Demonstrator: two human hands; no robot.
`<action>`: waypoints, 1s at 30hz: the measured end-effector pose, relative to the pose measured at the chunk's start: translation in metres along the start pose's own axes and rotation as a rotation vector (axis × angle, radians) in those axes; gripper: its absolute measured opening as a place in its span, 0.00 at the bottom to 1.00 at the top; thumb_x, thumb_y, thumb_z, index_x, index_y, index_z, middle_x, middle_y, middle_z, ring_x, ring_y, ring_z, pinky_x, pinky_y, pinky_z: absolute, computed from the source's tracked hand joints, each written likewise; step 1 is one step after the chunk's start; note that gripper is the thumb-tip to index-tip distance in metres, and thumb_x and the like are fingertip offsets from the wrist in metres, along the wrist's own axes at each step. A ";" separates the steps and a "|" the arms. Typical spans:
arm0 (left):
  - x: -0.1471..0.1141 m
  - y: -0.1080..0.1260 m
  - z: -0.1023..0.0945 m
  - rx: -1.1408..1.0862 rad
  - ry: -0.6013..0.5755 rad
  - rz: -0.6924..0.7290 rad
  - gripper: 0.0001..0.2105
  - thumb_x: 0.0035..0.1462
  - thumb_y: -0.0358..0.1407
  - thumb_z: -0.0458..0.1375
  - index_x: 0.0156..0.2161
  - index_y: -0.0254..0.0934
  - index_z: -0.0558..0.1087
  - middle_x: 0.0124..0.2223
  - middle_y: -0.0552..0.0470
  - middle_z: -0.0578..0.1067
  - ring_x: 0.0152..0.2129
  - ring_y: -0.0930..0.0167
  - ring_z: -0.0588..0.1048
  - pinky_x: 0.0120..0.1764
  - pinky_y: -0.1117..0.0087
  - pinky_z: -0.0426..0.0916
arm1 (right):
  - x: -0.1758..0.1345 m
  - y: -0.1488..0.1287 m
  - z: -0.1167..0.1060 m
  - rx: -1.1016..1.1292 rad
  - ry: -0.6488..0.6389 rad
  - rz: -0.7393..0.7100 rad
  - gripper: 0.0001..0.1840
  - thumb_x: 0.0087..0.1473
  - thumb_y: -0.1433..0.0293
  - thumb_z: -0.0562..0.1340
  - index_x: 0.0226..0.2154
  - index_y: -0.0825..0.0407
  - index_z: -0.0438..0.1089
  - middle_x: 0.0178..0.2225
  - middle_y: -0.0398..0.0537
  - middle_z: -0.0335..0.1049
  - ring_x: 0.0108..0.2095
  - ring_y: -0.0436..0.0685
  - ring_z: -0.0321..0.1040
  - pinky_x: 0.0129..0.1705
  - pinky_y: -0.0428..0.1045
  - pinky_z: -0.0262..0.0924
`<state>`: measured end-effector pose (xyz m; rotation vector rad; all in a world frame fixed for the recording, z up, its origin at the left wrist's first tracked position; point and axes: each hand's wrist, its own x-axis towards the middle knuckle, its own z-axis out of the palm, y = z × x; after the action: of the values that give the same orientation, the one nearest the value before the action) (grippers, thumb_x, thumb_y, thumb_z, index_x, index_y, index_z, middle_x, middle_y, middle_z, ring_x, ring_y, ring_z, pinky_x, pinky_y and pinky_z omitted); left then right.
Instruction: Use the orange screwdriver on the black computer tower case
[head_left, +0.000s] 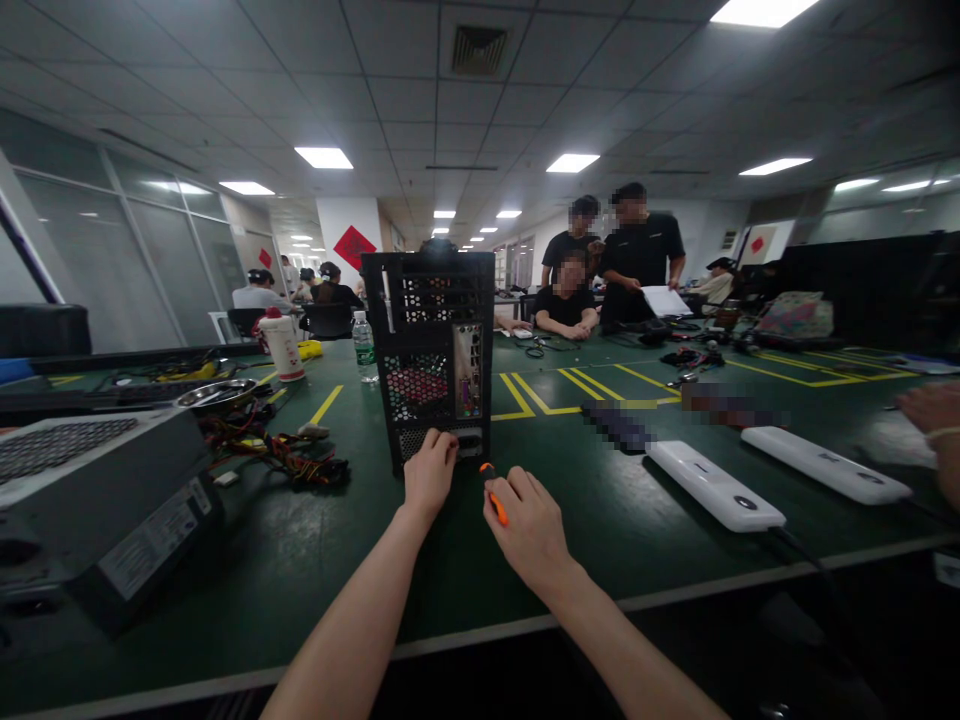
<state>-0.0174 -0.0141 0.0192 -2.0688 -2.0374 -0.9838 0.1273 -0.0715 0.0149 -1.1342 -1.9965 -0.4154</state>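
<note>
A black computer case (436, 340) stands upright on the green table, its perforated back panel and metal port strip facing me. My left hand (429, 472) is at the lower part of that panel, beside the power supply (469, 441). Its fingers are curled and pressed together; whatever they pinch, if anything, is too small to make out. Just right of the case's bottom corner, my right hand (527, 520) is closed around a screwdriver (493, 494) with an orange and black handle. The screwdriver's tip cannot be made out.
On the left lie a grey power supply unit (112, 510), bundled cables (285, 450) and a metal bowl (216, 393). A water bottle (364, 348) stands behind the case. Two white devices (712, 485) lie at right, near another person's hand (934, 420). Several people are across the table.
</note>
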 end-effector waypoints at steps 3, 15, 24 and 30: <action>0.000 -0.002 0.001 0.001 0.014 0.004 0.10 0.55 0.37 0.45 0.38 0.41 0.67 0.40 0.51 0.65 0.32 0.73 0.68 0.29 0.74 0.56 | -0.001 -0.001 -0.001 0.062 -0.004 -0.002 0.06 0.50 0.73 0.51 0.30 0.53 0.63 0.28 0.45 0.59 0.30 0.50 0.58 0.32 0.45 0.53; -0.003 -0.003 0.004 -0.093 0.044 -0.102 0.07 0.52 0.36 0.49 0.35 0.39 0.67 0.38 0.51 0.69 0.33 0.71 0.68 0.31 0.73 0.57 | 0.001 -0.001 -0.004 0.101 0.001 0.001 0.10 0.51 0.70 0.51 0.34 0.52 0.65 0.28 0.45 0.61 0.30 0.50 0.59 0.34 0.45 0.53; 0.003 -0.013 0.013 -0.308 0.045 -0.119 0.06 0.49 0.36 0.52 0.31 0.38 0.70 0.33 0.50 0.72 0.30 0.70 0.69 0.33 0.72 0.58 | 0.001 0.000 -0.002 0.087 -0.050 0.010 0.10 0.52 0.70 0.50 0.36 0.52 0.64 0.29 0.46 0.60 0.31 0.51 0.57 0.35 0.46 0.52; 0.005 -0.016 0.017 -0.370 0.061 -0.116 0.06 0.48 0.36 0.52 0.30 0.38 0.71 0.32 0.50 0.73 0.29 0.71 0.69 0.33 0.72 0.59 | 0.002 0.000 -0.001 0.088 -0.061 0.006 0.10 0.52 0.71 0.50 0.35 0.52 0.64 0.29 0.46 0.59 0.31 0.51 0.57 0.34 0.46 0.52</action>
<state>-0.0262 0.0003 0.0014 -2.0622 -2.0952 -1.5267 0.1274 -0.0712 0.0169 -1.1093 -2.0429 -0.2901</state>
